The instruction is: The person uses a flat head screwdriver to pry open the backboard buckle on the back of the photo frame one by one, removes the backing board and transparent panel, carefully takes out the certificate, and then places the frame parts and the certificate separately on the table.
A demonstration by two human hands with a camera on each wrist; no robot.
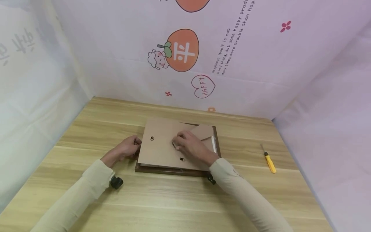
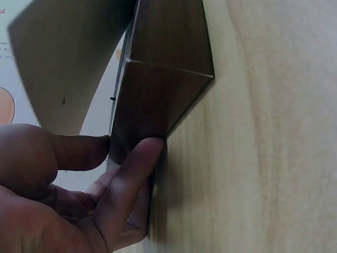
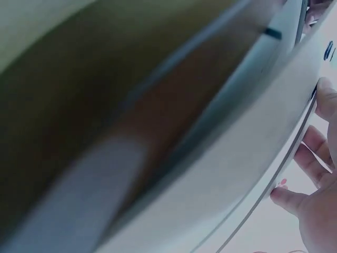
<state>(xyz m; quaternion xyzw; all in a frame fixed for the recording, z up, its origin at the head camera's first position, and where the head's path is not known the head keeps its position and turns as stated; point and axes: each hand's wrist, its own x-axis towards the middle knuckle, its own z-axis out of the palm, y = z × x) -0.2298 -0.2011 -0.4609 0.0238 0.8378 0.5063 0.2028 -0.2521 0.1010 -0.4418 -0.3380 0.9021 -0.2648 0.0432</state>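
Note:
A dark brown picture frame [image 1: 169,171] lies on the table with its back upward. Its beige backing board [image 1: 157,151] sits tilted, lifted out of the frame on the left side, with a gap visible under it in the left wrist view [image 2: 63,63]. My left hand [image 1: 127,147] grips the frame's left edge, thumb on top and a finger at the lower edge. On the board, my right hand [image 1: 192,146] pinches the easel leg [image 1: 203,131] near its metal hinge [image 1: 173,144]. Two small hanging hooks [image 1: 152,139] are fixed to the board.
A yellow-handled screwdriver [image 1: 270,163] lies to the right on the wood-grain table [image 1: 130,206]. White printed sheeting [image 1: 246,80] rises behind the table and along both sides.

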